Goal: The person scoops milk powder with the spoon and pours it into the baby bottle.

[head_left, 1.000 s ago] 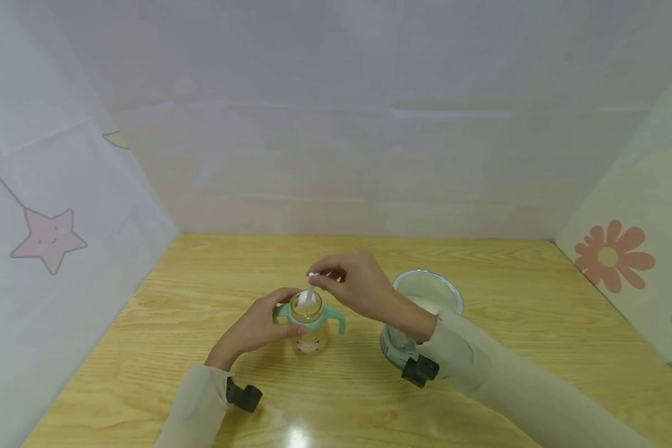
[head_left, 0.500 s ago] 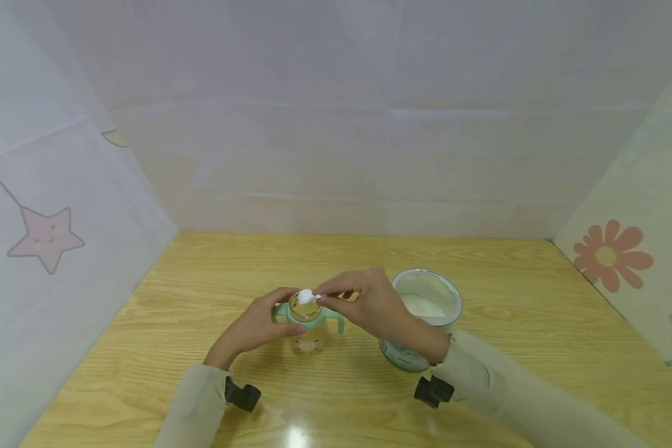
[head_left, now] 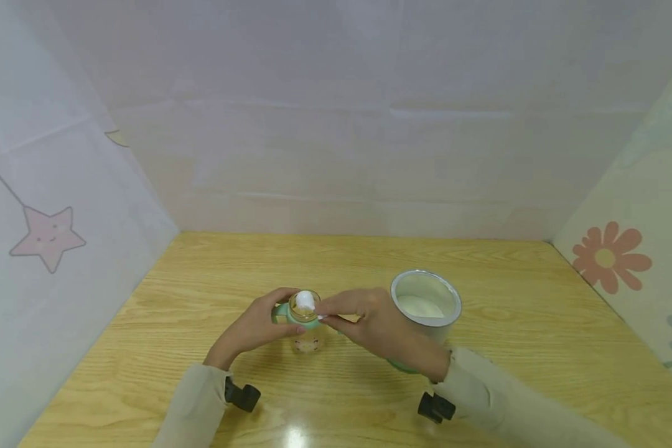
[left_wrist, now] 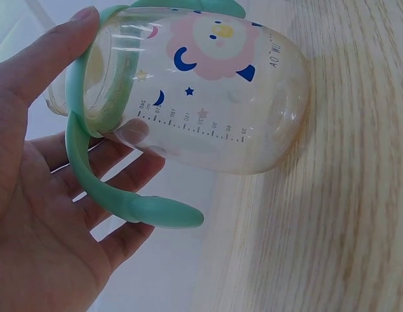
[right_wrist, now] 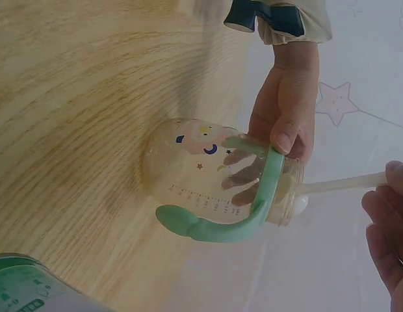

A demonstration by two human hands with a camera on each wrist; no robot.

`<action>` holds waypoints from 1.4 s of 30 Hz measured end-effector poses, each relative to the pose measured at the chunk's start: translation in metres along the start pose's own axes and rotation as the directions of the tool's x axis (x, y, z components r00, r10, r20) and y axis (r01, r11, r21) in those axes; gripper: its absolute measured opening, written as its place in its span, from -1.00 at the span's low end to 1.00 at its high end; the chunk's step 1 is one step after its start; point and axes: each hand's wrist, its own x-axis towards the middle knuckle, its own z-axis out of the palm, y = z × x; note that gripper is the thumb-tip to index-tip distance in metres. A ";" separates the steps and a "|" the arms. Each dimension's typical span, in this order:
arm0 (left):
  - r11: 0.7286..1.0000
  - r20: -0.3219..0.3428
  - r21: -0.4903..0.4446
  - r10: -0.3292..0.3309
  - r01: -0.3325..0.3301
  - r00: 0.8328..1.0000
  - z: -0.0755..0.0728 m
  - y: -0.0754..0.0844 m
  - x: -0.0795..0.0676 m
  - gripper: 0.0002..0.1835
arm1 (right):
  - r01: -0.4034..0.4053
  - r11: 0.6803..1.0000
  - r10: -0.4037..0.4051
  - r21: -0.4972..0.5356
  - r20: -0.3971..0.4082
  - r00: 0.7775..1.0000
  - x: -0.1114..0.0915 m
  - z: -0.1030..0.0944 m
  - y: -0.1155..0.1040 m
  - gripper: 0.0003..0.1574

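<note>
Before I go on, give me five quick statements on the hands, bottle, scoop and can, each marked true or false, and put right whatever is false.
1. The left hand holds the bottle. True.
2. The bottle lies on its side. False: it stands upright on the table.
3. The right hand pinches the scoop by its handle. True.
4. The can is open, with pale powder inside. True.
5. The scoop is down inside the can. False: it is held at the bottle's mouth.
</note>
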 end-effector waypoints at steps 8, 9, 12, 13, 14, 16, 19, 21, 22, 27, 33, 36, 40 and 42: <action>1.000 -0.010 0.017 -0.022 0.022 1.000 0.001 0.001 0.000 -0.25 | 0.024 0.993 -0.028 -0.113 -0.035 0.999 -0.007 0.004 -0.001 -0.77; 1.000 -0.012 0.020 -0.020 0.020 1.000 0.001 0.002 0.000 -0.25 | 0.026 0.993 -0.031 -0.118 -0.038 0.999 -0.007 0.004 -0.001 -0.77; 1.000 -0.014 0.028 -0.013 0.013 1.000 0.001 0.003 -0.001 -0.25 | 0.036 0.993 -0.041 -0.115 -0.043 0.998 -0.007 0.005 0.000 -0.77; 1.000 -0.013 0.028 -0.011 0.011 1.000 0.001 0.003 -0.001 -0.25 | 0.036 0.993 -0.041 -0.112 -0.044 0.998 -0.007 0.004 0.000 -0.77; 1.000 -0.013 0.027 -0.010 0.010 1.000 0.001 0.004 -0.001 -0.25 | 0.038 0.994 -0.043 -0.106 -0.045 0.998 -0.006 0.004 0.000 -0.77; 1.000 -0.012 0.022 -0.010 0.011 1.000 0.001 0.005 -0.001 -0.25 | 0.042 0.995 -0.047 -0.092 -0.046 0.998 -0.006 0.003 0.000 -0.77; 1.000 -0.013 0.022 -0.013 0.013 1.000 0.000 0.006 -0.001 -0.24 | 0.043 0.997 -0.047 -0.061 -0.051 0.998 -0.004 0.001 0.001 -0.78; 0.999 -0.015 0.035 -0.010 0.010 1.000 0.000 0.007 -0.001 -0.23 | 0.053 0.997 -0.056 -0.055 -0.058 0.997 -0.002 -0.001 0.001 -0.78; 0.999 -0.016 0.039 -0.007 0.007 1.000 0.000 0.008 0.000 -0.23 | 0.057 0.997 -0.061 -0.056 -0.063 0.996 -0.001 -0.003 0.001 -0.78; 0.996 -0.026 0.082 0.019 -0.017 0.999 -0.002 0.016 0.005 -0.23 | 0.062 0.995 -0.069 -0.079 -0.080 0.994 0.003 -0.012 -0.002 -0.77; 0.991 -0.022 0.128 0.042 -0.039 0.999 -0.005 0.025 0.011 -0.21 | 0.078 0.991 -0.088 -0.109 -0.093 0.992 0.004 -0.024 -0.001 -0.75; 0.988 -0.012 0.148 0.054 -0.052 0.998 -0.005 0.029 0.014 -0.20 | 0.084 0.989 -0.097 -0.121 -0.105 0.990 0.003 -0.030 -0.002 -0.74; 0.985 0.003 0.164 0.061 -0.061 0.998 -0.005 0.035 0.018 -0.19 | 0.074 0.984 -0.094 -0.159 -0.122 0.988 0.001 -0.037 -0.001 -0.72; 0.984 0.012 0.166 0.061 -0.062 0.998 -0.004 0.038 0.019 -0.19 | 0.069 0.982 -0.092 -0.175 -0.129 0.987 -0.001 -0.041 -0.001 -0.70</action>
